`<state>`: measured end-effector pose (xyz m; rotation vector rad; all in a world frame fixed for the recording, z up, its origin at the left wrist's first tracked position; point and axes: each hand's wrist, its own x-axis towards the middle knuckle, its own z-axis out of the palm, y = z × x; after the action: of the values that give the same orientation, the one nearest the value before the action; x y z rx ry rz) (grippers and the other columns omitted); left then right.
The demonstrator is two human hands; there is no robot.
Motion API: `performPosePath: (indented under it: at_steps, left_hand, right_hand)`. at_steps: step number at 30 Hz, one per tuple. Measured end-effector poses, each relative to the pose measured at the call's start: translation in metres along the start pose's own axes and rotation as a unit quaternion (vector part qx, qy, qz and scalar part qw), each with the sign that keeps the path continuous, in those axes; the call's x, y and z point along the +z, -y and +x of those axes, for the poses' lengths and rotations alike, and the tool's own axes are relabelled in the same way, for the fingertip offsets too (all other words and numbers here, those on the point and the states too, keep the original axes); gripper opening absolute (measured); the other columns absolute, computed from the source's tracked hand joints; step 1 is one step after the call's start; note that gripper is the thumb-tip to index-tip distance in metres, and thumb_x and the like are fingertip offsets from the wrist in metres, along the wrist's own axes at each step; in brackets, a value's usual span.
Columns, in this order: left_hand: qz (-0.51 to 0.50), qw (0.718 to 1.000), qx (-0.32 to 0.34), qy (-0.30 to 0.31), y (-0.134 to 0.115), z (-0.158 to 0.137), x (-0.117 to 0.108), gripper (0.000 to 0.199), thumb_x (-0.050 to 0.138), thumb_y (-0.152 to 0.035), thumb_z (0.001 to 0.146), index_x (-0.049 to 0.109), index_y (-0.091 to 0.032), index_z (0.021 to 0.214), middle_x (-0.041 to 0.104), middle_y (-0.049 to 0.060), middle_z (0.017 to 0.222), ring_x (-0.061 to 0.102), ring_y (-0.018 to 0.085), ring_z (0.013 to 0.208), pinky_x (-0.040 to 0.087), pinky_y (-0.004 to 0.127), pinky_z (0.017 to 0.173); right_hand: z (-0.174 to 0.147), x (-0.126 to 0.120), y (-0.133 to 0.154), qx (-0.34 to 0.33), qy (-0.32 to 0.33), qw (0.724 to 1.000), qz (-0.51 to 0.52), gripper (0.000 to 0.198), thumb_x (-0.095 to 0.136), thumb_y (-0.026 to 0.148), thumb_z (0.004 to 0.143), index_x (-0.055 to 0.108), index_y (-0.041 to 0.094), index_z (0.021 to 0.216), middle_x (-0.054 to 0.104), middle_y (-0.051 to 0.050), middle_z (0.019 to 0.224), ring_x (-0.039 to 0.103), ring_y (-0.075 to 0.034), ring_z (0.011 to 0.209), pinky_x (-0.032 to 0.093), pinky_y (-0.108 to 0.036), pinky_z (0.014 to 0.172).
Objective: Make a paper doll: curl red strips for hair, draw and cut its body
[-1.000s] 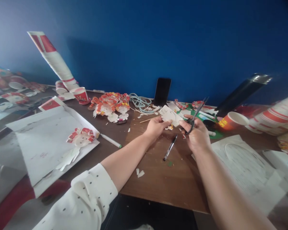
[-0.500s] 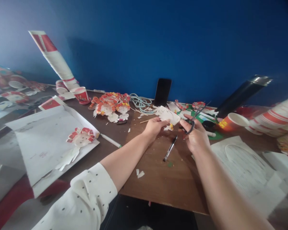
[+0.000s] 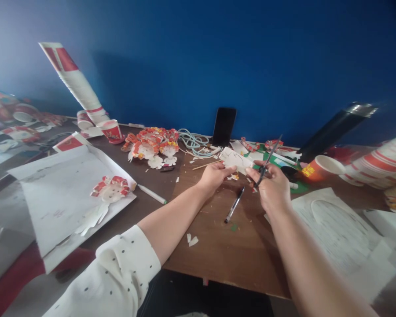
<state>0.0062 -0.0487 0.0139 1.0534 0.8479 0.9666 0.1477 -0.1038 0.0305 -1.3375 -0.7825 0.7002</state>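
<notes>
My left hand (image 3: 216,177) pinches a white piece of paper cup (image 3: 236,160) with pencil-like lines on it, thumb on the near edge. Fingers of my right hand (image 3: 272,185) are closed round a pair of dark scissors (image 3: 269,160), whose blades point up and away. The right fingertips are at the right edge of the paper piece; whether they grip it I cannot tell. Below the hands a black pen (image 3: 234,204) lies on the brown table (image 3: 218,251). Small paper scraps (image 3: 193,240) lie nearer the front edge.
A phone (image 3: 224,127) leans on the blue wall. Cut red-and-white cup pieces (image 3: 155,147) are heaped left of it, beside a pale cable (image 3: 194,140). At right stand an orange cup (image 3: 323,169) and a black bottle (image 3: 336,132). An open white box (image 3: 66,211) lies left.
The paper piece has moved slightly right and tilted. My right hand has turned the scissors, so their blades point more steeply upward, and has come a little nearer to me.
</notes>
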Motion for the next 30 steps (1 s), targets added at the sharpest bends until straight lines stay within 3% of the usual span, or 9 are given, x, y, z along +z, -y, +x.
performPosePath:
  at_steps: [9, 22, 25, 30]
  left_hand:
    - [-0.063, 0.997, -0.04, 0.019, -0.0025, -0.0013, 0.0, 0.017, 0.076, -0.025, 0.072, 0.067, -0.01, 0.071, 0.064, 0.003, 0.062, 0.047, 0.005, 0.048, 0.037, 0.019, 0.048]
    - [-0.039, 0.998, -0.04, 0.023, -0.0018, 0.0001, -0.0002, 0.012, 0.072, -0.023, 0.076, 0.069, -0.011, 0.074, 0.065, 0.003, 0.064, 0.051, 0.006, 0.05, 0.04, 0.019, 0.05]
    - [-0.057, 0.998, -0.018, 0.014, -0.0005, 0.0022, -0.0011, 0.009, 0.072, -0.019, 0.075, 0.067, -0.012, 0.074, 0.065, 0.002, 0.065, 0.054, 0.006, 0.054, 0.041, 0.018, 0.052]
    - [-0.079, 0.996, -0.03, -0.015, 0.0059, 0.0087, -0.0042, 0.021, 0.082, -0.023, 0.066, 0.064, -0.013, 0.072, 0.064, 0.001, 0.061, 0.056, 0.008, 0.054, 0.042, 0.02, 0.053]
  right_hand:
    - [0.0006, -0.0011, -0.0036, -0.007, 0.031, 0.999, -0.019, 0.052, 0.086, 0.035, 0.054, 0.068, 0.02, 0.101, 0.062, 0.003, 0.068, 0.057, -0.013, 0.06, 0.044, -0.023, 0.049]
    - [-0.0011, 0.0005, -0.0008, -0.034, 0.017, 0.999, -0.03, 0.052, 0.085, 0.033, 0.055, 0.066, 0.019, 0.101, 0.059, 0.003, 0.066, 0.053, -0.011, 0.054, 0.041, -0.021, 0.042]
    - [-0.0022, 0.0012, -0.0002, -0.031, 0.027, 0.999, -0.033, 0.055, 0.085, 0.034, 0.054, 0.066, 0.019, 0.103, 0.06, 0.003, 0.067, 0.053, -0.011, 0.055, 0.04, -0.021, 0.043]
    - [-0.0058, 0.0034, 0.0028, -0.019, 0.035, 0.998, -0.044, 0.056, 0.086, 0.035, 0.053, 0.066, 0.019, 0.103, 0.061, 0.003, 0.068, 0.049, -0.009, 0.052, 0.04, -0.021, 0.043]
